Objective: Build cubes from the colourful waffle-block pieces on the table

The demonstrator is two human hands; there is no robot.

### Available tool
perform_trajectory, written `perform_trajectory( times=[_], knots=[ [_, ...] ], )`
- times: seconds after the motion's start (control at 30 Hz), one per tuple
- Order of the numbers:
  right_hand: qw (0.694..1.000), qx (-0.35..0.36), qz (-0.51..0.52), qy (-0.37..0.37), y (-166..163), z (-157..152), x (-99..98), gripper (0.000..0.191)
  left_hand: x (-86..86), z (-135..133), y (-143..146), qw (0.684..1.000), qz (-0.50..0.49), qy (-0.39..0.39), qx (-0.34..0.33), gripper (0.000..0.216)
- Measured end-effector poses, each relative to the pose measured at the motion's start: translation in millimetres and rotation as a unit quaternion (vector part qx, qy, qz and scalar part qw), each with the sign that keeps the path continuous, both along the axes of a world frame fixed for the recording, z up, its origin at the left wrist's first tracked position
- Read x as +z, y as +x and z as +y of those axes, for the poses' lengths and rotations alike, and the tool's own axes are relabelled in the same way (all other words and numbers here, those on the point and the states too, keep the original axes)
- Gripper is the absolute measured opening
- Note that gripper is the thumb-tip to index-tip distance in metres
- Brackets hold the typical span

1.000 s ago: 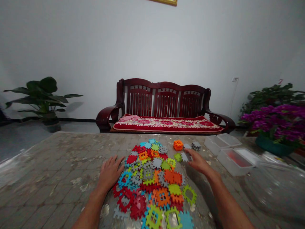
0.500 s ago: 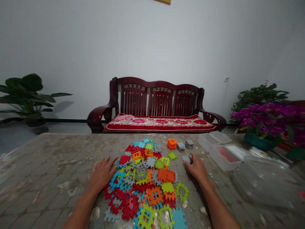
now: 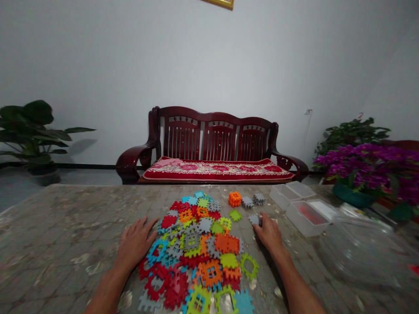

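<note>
A heap of toothed plastic interlocking tiles (image 3: 206, 224) in red, orange, green, blue and grey spreads over the middle of the table. To its left, my left hand (image 3: 139, 240) lies flat with the fingers stretched, their tips close to the heap's edge; it holds nothing. On the other side, my right hand (image 3: 269, 233) rests on the table, thumb and forefinger apart at the right edge of a loose grey tile (image 3: 253, 219). Whether they touch that tile I cannot tell. A lone green tile (image 3: 235, 215) lies between the grey one and the heap.
Beyond my right hand stand a small orange stack of tiles (image 3: 235, 199) and two grey stacks (image 3: 259, 199). Clear plastic boxes (image 3: 309, 220) and a transparent lid (image 3: 358, 253) sit at the right, near purple flowers (image 3: 369, 163). A wooden bench (image 3: 219, 139) stands behind the table (image 3: 81, 218).
The whole view has shifted slightly. Both hands stay in about the same places by the tiles, and no tile has visibly moved.
</note>
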State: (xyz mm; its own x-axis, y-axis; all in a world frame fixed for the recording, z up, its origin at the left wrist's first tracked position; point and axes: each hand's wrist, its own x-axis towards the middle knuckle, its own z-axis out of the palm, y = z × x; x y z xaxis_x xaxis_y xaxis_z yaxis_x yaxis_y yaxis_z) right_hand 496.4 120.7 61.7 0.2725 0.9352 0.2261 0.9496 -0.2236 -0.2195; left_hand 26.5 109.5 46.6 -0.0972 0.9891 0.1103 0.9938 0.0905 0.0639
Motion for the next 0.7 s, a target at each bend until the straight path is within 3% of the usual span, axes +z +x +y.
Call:
perform_trajectory(
  times=[0.4,0.53,0.7],
  knots=[
    [0.999,-0.008,-0.032,-0.017,9,-6,2.5,0.043,2.3,-1,3,1.000,0.010,-0.017,0.008,0.053],
    [0.999,-0.035,0.021,-0.004,12,2,3.4,0.049,1.5,0,2,1.000,0.002,-0.004,0.005,0.054],
    [0.994,-0.051,0.096,0.033,9,29,22.1,0.054,-2.3,0,0,1.000,-0.016,0.011,0.000,0.054]
  ],
)
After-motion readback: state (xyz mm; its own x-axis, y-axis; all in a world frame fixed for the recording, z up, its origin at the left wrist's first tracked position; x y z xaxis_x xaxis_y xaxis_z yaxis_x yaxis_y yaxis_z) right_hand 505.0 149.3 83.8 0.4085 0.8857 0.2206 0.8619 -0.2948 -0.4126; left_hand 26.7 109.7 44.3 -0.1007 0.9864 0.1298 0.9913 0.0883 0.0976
